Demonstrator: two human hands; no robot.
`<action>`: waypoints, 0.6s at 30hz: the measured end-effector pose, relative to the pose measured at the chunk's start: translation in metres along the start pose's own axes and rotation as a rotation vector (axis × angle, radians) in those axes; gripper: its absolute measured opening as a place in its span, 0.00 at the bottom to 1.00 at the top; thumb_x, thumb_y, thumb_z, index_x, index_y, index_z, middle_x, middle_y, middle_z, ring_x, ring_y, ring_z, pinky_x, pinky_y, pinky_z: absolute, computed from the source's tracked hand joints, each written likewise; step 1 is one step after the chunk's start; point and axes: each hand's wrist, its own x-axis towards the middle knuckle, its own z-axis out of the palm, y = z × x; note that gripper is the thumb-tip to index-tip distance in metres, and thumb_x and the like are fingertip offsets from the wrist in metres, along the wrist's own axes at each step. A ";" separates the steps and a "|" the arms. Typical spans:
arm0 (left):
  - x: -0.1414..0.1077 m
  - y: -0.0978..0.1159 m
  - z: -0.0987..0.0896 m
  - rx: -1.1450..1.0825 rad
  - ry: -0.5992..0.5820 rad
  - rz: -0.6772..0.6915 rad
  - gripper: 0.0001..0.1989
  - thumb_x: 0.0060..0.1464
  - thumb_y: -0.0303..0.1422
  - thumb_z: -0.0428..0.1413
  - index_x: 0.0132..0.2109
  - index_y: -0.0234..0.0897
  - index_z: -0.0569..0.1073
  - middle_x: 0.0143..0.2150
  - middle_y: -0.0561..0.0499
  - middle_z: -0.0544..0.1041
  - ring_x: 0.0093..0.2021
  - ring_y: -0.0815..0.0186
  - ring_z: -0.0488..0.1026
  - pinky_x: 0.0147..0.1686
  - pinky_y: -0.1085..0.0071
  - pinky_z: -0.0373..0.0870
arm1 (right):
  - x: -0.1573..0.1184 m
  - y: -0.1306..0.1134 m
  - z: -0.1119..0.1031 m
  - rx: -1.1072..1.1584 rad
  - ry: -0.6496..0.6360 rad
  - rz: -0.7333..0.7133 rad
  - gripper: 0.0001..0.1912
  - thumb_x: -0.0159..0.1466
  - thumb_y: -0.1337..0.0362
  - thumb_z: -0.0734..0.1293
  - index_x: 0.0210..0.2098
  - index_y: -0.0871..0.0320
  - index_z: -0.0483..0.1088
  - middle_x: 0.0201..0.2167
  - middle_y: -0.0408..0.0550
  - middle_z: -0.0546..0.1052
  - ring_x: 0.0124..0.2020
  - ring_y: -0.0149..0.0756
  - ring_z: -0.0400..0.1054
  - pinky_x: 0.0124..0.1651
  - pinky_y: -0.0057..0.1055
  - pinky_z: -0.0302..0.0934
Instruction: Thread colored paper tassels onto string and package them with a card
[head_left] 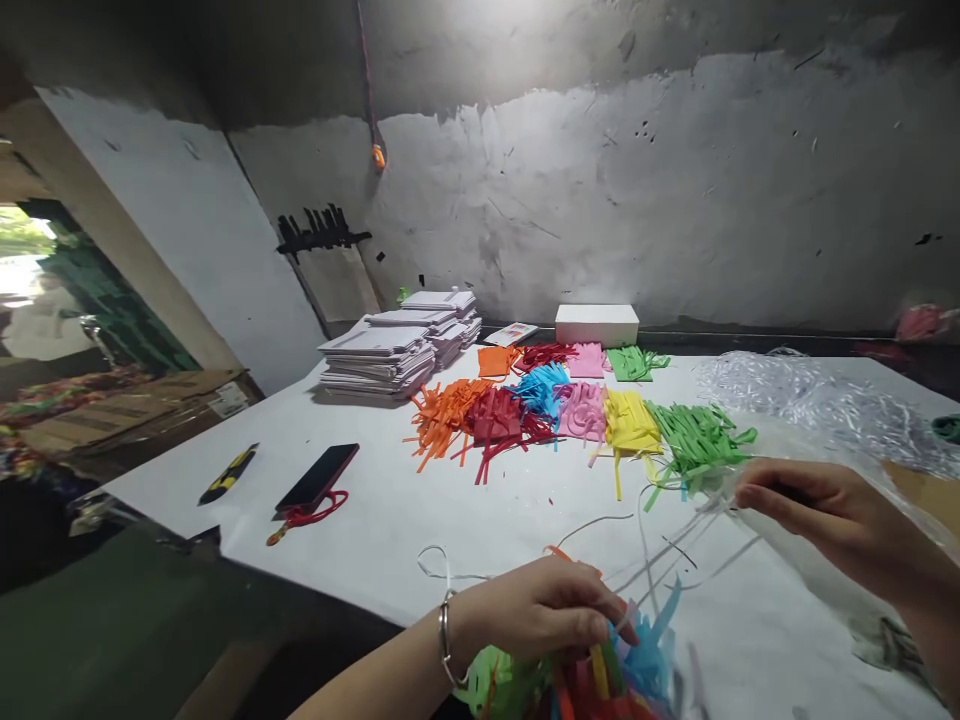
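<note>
My left hand, with a silver bangle at the wrist, is curled over a bunch of multicoloured paper strips at the table's front edge. Green, red, yellow and blue strips show below its fingers. To the right, my right hand pinches thin white strings between thumb and fingers. The strings run down and left towards the bunch, and some loop over the white table.
Coloured fringed paper piles lie mid-table. Stacked white sheets and a white box stand behind. A phone and a black-yellow cutter lie left. Shiny clear strands lie right.
</note>
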 end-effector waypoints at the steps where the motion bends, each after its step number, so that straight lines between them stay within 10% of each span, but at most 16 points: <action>1: 0.003 -0.002 0.002 0.039 -0.020 0.030 0.34 0.58 0.62 0.52 0.39 0.32 0.80 0.31 0.50 0.73 0.27 0.70 0.64 0.28 0.73 0.64 | -0.001 0.000 0.002 0.006 0.016 -0.007 0.22 0.64 0.41 0.68 0.28 0.53 0.76 0.28 0.50 0.74 0.33 0.42 0.66 0.37 0.35 0.61; 8: 0.008 -0.008 -0.005 0.174 -0.071 -0.088 0.32 0.61 0.61 0.50 0.30 0.34 0.73 0.23 0.58 0.61 0.26 0.72 0.58 0.26 0.75 0.57 | -0.006 0.042 0.005 -0.386 0.022 0.084 0.15 0.68 0.51 0.63 0.38 0.52 0.78 0.36 0.57 0.79 0.39 0.52 0.73 0.41 0.44 0.64; 12: 0.014 -0.004 -0.012 0.199 -0.148 -0.109 0.32 0.62 0.60 0.48 0.32 0.34 0.74 0.25 0.57 0.65 0.26 0.71 0.59 0.28 0.75 0.58 | -0.023 0.045 0.039 -0.772 0.274 -0.289 0.21 0.67 0.59 0.61 0.58 0.52 0.70 0.60 0.62 0.70 0.58 0.63 0.66 0.55 0.59 0.62; 15: 0.021 0.002 -0.011 0.248 -0.166 -0.072 0.33 0.62 0.62 0.47 0.30 0.35 0.72 0.24 0.57 0.65 0.26 0.70 0.60 0.28 0.74 0.60 | -0.031 0.017 0.084 -0.565 -0.116 -0.472 0.35 0.66 0.65 0.63 0.71 0.50 0.52 0.69 0.56 0.60 0.68 0.50 0.57 0.62 0.45 0.62; 18: 0.022 0.012 -0.012 0.297 -0.197 -0.052 0.32 0.60 0.61 0.50 0.25 0.37 0.67 0.20 0.58 0.61 0.23 0.71 0.58 0.26 0.73 0.58 | -0.029 -0.006 0.115 -0.366 -0.438 -0.293 0.28 0.64 0.70 0.62 0.64 0.54 0.63 0.53 0.54 0.75 0.51 0.40 0.73 0.49 0.32 0.68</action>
